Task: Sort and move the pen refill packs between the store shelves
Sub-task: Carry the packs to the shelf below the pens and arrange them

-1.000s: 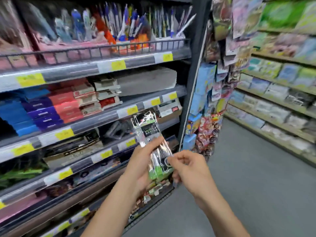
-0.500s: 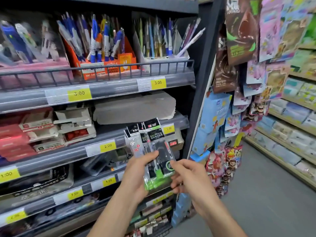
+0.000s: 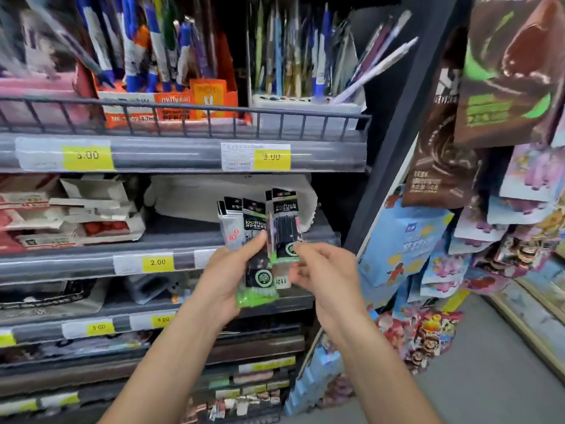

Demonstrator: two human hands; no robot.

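Note:
My left hand (image 3: 227, 278) grips a fanned bunch of pen refill packs (image 3: 255, 228), clear sleeves with black headers and green bottoms, its thumb pressed across their front. My right hand (image 3: 324, 269) pinches the rightmost pack (image 3: 286, 228) by its lower edge and holds it slightly apart from the others. Both hands are in front of the second shelf (image 3: 189, 240), just right of its 2.00 price tag (image 3: 158, 262). The packs' lower ends are partly hidden by my fingers.
The top shelf (image 3: 183, 154) has a wire rail and holds boxes of upright pens (image 3: 159, 53). Red and white small boxes (image 3: 76, 218) lie at the left of the second shelf, a white flat packet (image 3: 214, 194) behind the packs. Hanging bags (image 3: 458, 148) fill the shelf end at right.
The view has moved closer to the shelves and tilted up. The packs have risen and fanned out wider, and my right hand has drawn the rightmost pack away from the bunch.

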